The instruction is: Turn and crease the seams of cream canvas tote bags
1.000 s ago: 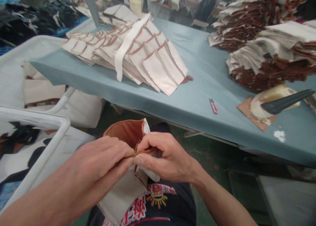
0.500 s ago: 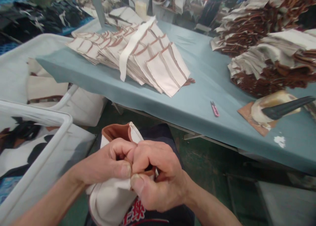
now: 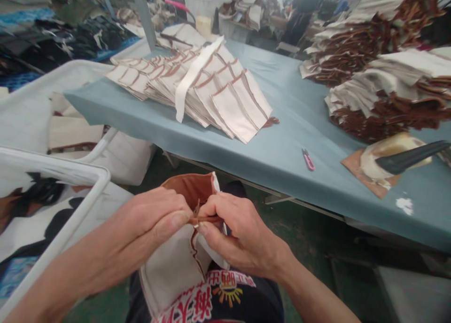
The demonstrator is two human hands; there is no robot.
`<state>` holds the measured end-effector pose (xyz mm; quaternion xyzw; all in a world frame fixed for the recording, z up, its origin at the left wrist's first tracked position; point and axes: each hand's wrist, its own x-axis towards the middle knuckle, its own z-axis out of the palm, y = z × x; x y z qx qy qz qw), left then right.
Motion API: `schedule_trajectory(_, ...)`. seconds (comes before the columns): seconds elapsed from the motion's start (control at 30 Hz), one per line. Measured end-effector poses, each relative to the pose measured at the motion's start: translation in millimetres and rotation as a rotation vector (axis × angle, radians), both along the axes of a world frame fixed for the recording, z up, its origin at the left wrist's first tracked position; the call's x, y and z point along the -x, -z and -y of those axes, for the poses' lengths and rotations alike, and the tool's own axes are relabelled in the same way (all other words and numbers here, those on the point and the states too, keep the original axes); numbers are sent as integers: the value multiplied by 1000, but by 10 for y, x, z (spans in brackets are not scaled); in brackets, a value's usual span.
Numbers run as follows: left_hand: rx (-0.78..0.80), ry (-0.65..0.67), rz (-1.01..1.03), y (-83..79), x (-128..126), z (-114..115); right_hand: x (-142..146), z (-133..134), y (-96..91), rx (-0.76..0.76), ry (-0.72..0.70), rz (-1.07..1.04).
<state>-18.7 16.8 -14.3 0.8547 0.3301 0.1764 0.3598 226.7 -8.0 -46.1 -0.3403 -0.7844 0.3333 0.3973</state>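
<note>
Pouch (image 3: 172, 271) prob. on lap (image 3: 262, 297), bef. tbl (image 3: 282, 106)

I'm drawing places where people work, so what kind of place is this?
Probably a sewing workshop. Many white, brown-edged pieces lie overlapping on a blue-covered table, small pink snips lie there too, and the left hand and right hand pinch a white, brown-lined item.

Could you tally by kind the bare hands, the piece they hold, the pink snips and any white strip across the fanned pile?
Left hand and right hand: 2
Cream-and-brown piece: 1
Pink snips: 1
White strip across fanned pile: 1
Total: 5
</note>
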Motion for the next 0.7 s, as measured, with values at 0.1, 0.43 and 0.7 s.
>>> schedule_trajectory(0.1,-181,14,-48,-18,-75,48,-1,21,25,-34,8,61)
schedule_trajectory(0.43,-40,62,19,201,-196,-19,-47,91,79,9,18,251)
schedule_trajectory(0.7,-163,27,-24,190,-183,113,-142,173,72,-137,28,348)
